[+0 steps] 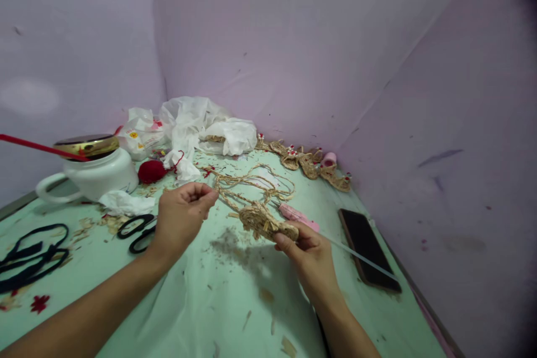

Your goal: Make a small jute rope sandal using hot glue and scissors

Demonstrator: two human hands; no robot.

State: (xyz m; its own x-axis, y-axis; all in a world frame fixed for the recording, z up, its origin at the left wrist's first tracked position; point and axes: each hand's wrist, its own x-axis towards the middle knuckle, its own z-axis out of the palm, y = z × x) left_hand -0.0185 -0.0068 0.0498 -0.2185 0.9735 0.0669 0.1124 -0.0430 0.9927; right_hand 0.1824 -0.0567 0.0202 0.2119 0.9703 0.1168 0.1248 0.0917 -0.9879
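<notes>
Although the straw piece, left of the phone, was thickly coiled, cord farther left lay loose, while the right hand gripped the piece and the left hand was pinched closed, any hold unclear.

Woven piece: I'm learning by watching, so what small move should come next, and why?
Probably use the left hand to straighten the cord: it lies in loose, tangled-looking loops beyond the woven piece, which the right hand holds, and the left fingers are pinched close by.
</notes>
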